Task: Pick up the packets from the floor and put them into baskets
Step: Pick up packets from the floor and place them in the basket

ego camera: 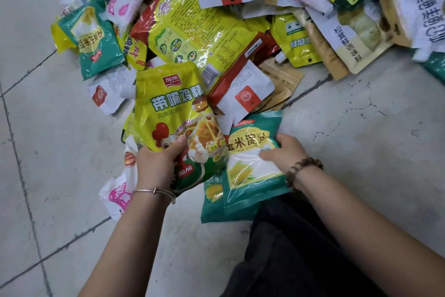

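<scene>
A: Nearest thing?
B: Dark trouser leg (301,248), below and right of the yellow rooster pouch (173,108).
A: Hands?
B: Left hand (156,164) grips the pouch's lower part, thumb on its face. Right hand (284,152) grips a green corn packet (255,159) just right of the pouch.
A: Underneath?
B: Second green packet (212,202) under the first. Pink-and-white packet (118,195) on the tiled floor (48,176), lower left of the pouch.
A: Farther out?
B: Heap of packets (216,27) on the floor beyond the pouch, spreading right.
</scene>
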{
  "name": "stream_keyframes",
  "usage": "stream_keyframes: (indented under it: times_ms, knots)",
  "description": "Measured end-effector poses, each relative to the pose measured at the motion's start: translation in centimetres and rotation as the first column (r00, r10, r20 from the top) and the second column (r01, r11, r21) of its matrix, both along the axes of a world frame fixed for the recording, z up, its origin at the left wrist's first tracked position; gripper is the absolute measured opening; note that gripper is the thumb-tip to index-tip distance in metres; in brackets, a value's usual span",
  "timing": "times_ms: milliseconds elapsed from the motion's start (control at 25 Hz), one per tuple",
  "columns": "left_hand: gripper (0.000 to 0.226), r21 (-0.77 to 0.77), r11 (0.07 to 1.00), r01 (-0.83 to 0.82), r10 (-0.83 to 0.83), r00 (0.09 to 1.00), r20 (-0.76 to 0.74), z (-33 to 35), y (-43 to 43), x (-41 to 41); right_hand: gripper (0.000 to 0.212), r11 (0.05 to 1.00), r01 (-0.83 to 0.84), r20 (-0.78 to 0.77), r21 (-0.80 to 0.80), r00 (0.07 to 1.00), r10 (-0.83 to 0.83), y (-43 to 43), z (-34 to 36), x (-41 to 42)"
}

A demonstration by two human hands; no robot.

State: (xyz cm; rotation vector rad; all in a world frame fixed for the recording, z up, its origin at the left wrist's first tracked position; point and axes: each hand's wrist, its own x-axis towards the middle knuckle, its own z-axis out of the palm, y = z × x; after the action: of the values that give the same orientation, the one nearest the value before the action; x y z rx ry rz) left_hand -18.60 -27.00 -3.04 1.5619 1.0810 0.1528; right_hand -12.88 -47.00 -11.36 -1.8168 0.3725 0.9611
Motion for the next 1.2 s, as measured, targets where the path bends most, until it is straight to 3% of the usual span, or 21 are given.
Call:
stream_keyframes:
  times_ms: [40,160,320,560,760,1080,1200]
  knots:
    - [0.013,-0.009,1.000,0.022,-0.022,1.000,0.001,-0.2,-0.4,0.1,0.015,1.000,0.025,0.058,0.009,0.998,-0.026,-1.5,0.1,-0.2]
    - [0.005,-0.061,0.997,0.039,-0.040,0.999,-0.009,-0.7,-2.2,0.9,0.020,0.990,0.131,0.177,0.060,0.974,-0.140,-5.6,0.7,-0.9]
    - [0.022,-0.042,0.996,0.081,-0.083,0.996,-0.046,-1.2,-5.2,2.7,0.025,0.965,0.243,0.296,0.103,0.918,-0.263,-10.0,2.4,-1.5]
    - [0.020,-0.050,0.941,0.335,-0.333,0.942,0.052,-1.1,-10.1,4.6,0.018,0.886,0.442,0.473,0.138,0.757,-0.451,-16.3,6.0,-0.7]
    - [0.022,-0.116,0.852,0.510,-0.492,0.857,0.155,0.3,-14.2,6.3,0.024,0.764,0.607,0.480,0.218,0.615,-0.626,-20.7,8.2,-2.6]
    - [0.032,-0.219,0.714,0.665,-0.603,0.743,0.291,8.3,-21.9,8.2,0.008,0.677,0.668,0.599,0.310,0.416,-0.685,-26.7,17.2,-5.5]
    - [0.018,-0.179,0.659,0.730,-0.654,0.675,0.343,12.5,-24.3,8.3,0.024,0.660,0.672,0.680,0.336,0.312,-0.664,-27.5,21.0,-6.6]
